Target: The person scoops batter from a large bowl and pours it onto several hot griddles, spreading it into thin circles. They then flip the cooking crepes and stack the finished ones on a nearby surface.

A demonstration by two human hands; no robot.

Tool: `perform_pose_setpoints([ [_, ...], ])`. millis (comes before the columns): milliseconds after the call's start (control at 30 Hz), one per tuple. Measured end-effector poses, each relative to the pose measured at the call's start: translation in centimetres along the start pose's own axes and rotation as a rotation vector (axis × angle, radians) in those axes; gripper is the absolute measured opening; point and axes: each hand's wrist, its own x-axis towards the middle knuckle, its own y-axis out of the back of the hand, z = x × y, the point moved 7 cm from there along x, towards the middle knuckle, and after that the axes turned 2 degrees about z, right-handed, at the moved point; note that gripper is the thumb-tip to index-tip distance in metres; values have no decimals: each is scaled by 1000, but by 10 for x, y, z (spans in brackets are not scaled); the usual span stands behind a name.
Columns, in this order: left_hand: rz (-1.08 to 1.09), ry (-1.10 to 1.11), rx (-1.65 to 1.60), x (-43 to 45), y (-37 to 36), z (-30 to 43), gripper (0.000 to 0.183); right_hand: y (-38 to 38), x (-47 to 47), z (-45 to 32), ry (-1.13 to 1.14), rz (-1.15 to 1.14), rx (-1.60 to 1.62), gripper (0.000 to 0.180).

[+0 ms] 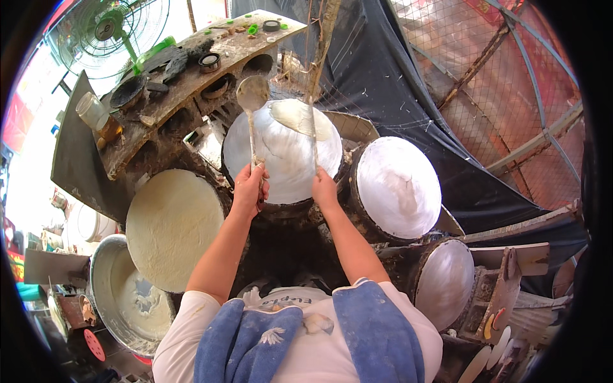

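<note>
My left hand [250,189] grips the handle of a metal ladle [253,92], whose batter-smeared bowl is raised over the far left rim of a round griddle [275,158]. My right hand [324,187] is closed around a thin stick-like tool [314,136] that reaches across the griddle's right side. Its far end cannot be told apart from the background. A pale patch of batter [287,116] lies on the griddle's far part, beneath this tool. The rest of the griddle's surface looks silvery and bare.
To my left are a griddle covered with a pale sheet of batter [175,230] and a metal basin of batter [136,301]. Two more griddles [383,186] [445,282] stand at right. A soot-stained ledge [244,45] holds a jar [100,115]; a green fan [110,33] stands behind.
</note>
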Motion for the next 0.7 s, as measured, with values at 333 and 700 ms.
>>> perform_pose_setpoints([
  [333,86,-37,-43,-9,13,11,17,-2,40,11,-56,-139,-106,40],
  [700,193,-81,-44,-19,11,4,18,-36,36,5,49,-425,-30,40],
])
